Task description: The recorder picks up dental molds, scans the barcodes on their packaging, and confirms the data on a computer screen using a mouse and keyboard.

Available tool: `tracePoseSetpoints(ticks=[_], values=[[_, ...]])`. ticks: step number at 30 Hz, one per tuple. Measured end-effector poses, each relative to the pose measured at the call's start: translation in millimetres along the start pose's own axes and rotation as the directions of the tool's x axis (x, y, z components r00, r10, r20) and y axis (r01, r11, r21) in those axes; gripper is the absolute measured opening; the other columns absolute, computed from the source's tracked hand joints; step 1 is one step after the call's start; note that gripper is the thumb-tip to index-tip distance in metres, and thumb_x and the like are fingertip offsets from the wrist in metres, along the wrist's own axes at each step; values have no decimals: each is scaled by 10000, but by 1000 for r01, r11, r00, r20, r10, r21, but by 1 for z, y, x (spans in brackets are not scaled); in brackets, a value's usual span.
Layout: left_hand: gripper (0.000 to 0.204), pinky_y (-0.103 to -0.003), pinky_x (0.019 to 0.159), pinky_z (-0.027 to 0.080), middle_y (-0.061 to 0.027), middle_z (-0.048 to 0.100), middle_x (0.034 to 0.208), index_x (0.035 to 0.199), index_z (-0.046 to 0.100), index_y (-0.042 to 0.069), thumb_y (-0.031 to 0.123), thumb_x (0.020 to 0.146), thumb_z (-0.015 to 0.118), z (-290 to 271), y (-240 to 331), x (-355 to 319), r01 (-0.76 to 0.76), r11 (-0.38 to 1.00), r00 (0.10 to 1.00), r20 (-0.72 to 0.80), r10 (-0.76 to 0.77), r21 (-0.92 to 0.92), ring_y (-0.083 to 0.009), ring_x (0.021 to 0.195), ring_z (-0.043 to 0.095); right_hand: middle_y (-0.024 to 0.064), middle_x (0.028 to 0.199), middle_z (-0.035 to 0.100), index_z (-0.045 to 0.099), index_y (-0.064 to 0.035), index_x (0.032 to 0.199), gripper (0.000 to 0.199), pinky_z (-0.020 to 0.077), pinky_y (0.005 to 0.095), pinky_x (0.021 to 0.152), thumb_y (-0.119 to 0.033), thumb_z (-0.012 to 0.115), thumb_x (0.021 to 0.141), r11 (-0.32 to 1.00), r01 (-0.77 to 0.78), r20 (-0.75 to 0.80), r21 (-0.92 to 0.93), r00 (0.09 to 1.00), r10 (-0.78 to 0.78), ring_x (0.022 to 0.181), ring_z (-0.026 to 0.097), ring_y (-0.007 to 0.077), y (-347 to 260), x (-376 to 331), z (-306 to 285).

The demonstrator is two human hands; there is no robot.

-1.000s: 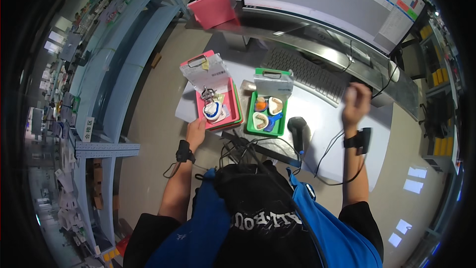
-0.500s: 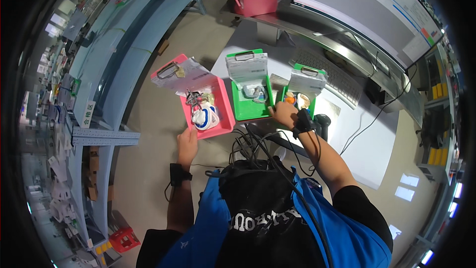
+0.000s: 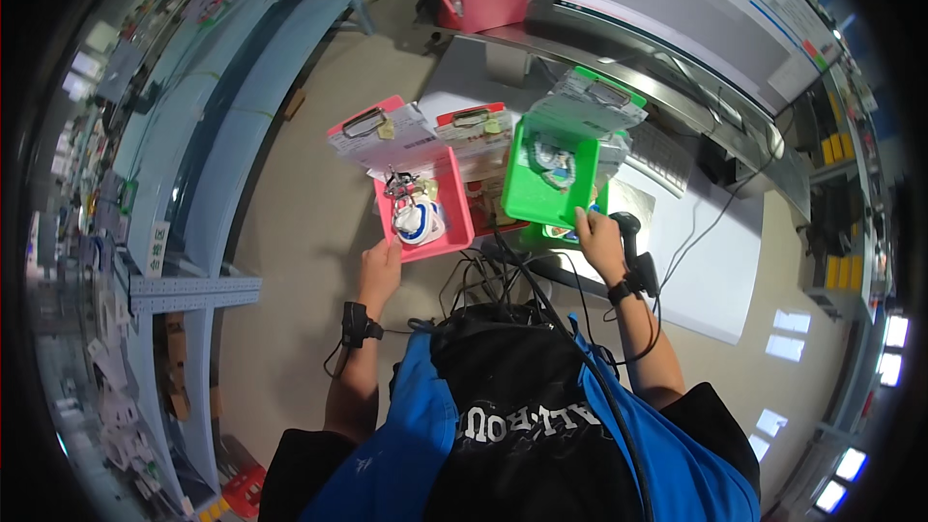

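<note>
Lifted now — green bin (image 3: 546,188) in right hand's (image 3: 599,242) grip — left hand (image 3: 379,266) grips pink bin (image 3: 454,208).

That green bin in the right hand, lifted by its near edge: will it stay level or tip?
The green bin already tilts, so contents may slide. It looks like rigid plastic, probably light. Papers clipped on its far end could make it top-heavy for the right hand.

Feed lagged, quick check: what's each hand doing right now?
Left hand: gripping the pink bin by its near edge.
Right hand: holding up the tilted green bin.
</note>
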State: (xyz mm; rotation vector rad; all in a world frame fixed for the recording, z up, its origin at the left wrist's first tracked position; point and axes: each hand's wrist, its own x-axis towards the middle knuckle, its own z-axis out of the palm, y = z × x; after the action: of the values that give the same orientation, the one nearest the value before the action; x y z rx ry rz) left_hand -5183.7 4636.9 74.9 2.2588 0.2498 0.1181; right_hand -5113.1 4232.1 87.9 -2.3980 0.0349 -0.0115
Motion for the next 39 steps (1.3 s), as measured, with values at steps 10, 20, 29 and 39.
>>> tracePoseSetpoints(ticks=[10,20,29,39], values=[[455,-586,740,456,-322,637,805,812,646,-73,308,1009,493,90,48,45,-75,988,984,172,50,137,-524,824,614,275,720,630,650,35,761,432,488,527,629,-316,561,996,972,-188,-67,-140,981,180,699,627,470,87,-28,-26],[421,-532,810,519,-297,697,888,882,692,-53,327,953,526,105,38,60,24,878,965,220,-146,478,-486,850,672,269,739,654,685,26,772,457,525,541,696,-346,542,997,963,-128,25,-237,990,138,737,650,464,108,-14,-16],[397,-525,867,506,-344,669,982,987,676,-80,297,932,563,114,-12,79,119,972,921,345,-184,201,-506,988,639,267,745,658,692,20,777,455,533,544,716,-347,537,997,946,-115,96,-302,984,150,738,653,464,101,-7,-19],[280,-448,756,501,-278,684,916,1010,646,-50,204,938,554,40,6,62,-25,994,993,111,37,-106,-437,863,668,278,725,632,658,25,795,421,498,541,677,-319,542,1008,971,-160,5,-177,987,163,731,630,477,63,-14,-32]])
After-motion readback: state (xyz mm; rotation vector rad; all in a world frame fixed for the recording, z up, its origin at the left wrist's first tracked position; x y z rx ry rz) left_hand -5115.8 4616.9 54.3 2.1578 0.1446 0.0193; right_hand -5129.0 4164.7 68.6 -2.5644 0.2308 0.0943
